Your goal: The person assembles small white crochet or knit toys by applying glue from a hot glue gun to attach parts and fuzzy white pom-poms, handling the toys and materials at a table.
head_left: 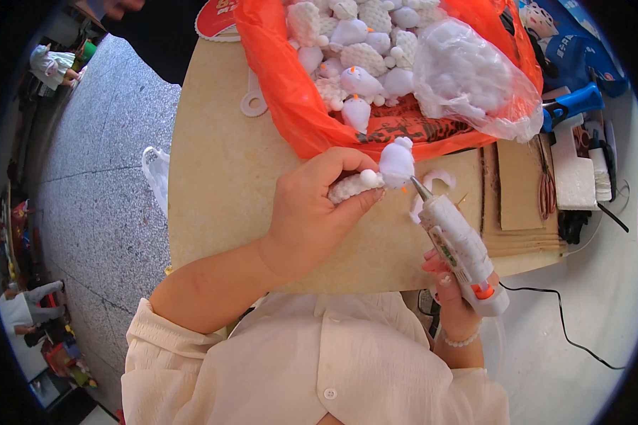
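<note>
Over the table's middle, my left hand [298, 205] is closed around the knobbly white body of a small plush doll [395, 163]. The doll's smooth white head, with a bit of orange on it, sticks out to the right of my fingers. My right hand [457, 301] grips a white hot glue gun [454, 237] with an orange part near its lower end. Its metal nozzle points up and left, its tip at or very near the doll's head; whether they touch I cannot tell. The fingers of my right hand are partly hidden behind the gun.
An orange-red plastic bag [276, 92] full of white plush pieces lies at the table's far side, a clear bag [468, 78] on top. Cardboard [521, 185], red-handled scissors [547, 195] and a blue-handled tool [578, 105] are at right. A black cord [561, 312] runs off to the right.
</note>
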Demonstrator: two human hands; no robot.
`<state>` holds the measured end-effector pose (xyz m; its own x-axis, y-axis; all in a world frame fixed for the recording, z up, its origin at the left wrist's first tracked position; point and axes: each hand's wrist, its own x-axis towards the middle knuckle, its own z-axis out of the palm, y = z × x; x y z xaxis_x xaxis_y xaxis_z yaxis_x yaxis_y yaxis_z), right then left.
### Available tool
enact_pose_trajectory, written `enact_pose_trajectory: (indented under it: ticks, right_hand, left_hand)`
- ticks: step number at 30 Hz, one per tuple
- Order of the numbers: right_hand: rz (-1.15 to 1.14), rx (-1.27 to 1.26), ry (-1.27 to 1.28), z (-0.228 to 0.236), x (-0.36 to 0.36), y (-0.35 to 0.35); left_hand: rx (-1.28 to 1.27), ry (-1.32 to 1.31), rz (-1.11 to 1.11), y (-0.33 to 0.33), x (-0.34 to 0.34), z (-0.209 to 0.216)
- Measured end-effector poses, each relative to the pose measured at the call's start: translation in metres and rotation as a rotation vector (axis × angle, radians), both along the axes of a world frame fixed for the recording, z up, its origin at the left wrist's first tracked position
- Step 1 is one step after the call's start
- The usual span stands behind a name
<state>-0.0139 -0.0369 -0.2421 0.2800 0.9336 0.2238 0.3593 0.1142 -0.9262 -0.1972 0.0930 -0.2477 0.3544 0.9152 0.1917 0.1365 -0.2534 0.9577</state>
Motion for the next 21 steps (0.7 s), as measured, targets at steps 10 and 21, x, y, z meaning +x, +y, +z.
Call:
enact_pose_trajectory:
  ticks: [10, 21]
  right_hand:
    - [0.081, -0.103, 0.034, 0.007, 0.010, -0.005]
    - [0.095, -0.078, 0.023, 0.006, 0.013, -0.005]
  left_hand:
    - [-0.308, -0.199, -0.036, -0.001, 0.004, 0.000]
    - [-0.568, -0.359, -0.192, 0.007, 0.000, 0.002]
